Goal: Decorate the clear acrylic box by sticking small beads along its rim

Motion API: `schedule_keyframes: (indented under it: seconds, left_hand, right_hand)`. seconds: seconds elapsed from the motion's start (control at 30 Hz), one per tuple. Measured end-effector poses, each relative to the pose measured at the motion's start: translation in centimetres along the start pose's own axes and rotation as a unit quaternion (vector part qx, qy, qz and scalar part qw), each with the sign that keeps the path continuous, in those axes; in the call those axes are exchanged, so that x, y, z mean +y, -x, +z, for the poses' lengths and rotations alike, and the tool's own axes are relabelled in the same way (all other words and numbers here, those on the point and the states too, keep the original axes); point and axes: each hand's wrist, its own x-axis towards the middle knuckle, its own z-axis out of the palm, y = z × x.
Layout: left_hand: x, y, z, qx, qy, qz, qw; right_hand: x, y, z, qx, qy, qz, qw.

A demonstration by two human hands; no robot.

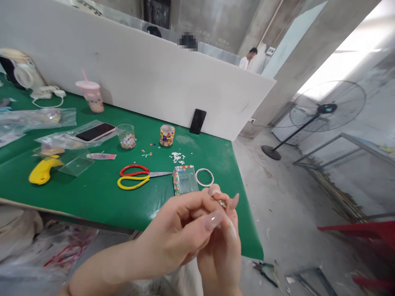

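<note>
My left hand [182,230] and my right hand [219,246] meet above the near right part of the green table, fingers curled together. A small shiny bit shows between the fingertips; what it is I cannot make out. Just beyond the hands lies a clear plastic box [187,181] with colourful small pieces along its left and far edges, partly covered by my left hand. Beside it is a white ring [204,177]. Scissors [134,177] with one red and one yellow handle point toward the box. White small pieces [177,157] lie scattered behind it.
On the green table [101,197] stand a mosaic-covered cup [167,136], a clear cup [127,139] of small pieces and a pink drink cup [92,98]. A small tube [103,156], phone [95,132] and yellow tool [43,172] lie left. A white partition [154,78] bounds the back.
</note>
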Motion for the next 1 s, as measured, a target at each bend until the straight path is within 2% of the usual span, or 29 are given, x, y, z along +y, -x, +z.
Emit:
schedule_keyframes:
  seconds: [0.23, 0.47, 0.67, 1.0]
  left_hand:
    - [0.5, -0.5, 0.6, 0.002, 0.016, 0.014, 1.000]
    - [0.0, -0.9, 0.4, 0.000, 0.003, 0.006, 1.000]
    - [1.3, -1.8, 0.3, 0.003, -0.045, 0.016, 0.999]
    - [1.0, -4.2, -1.6, -0.003, -0.050, 0.066, 0.997]
  right_hand:
    - [-0.3, -0.2, -0.4, -0.040, -0.024, 0.025, 0.999]
    - [-0.8, -0.8, -0.5, -0.047, -0.020, 0.019, 0.999]
    - [-1.0, -1.9, -0.3, -0.075, -0.019, 0.001, 0.997]
    - [-0.8, -5.1, 0.7, -0.092, -0.004, -0.026, 0.995]
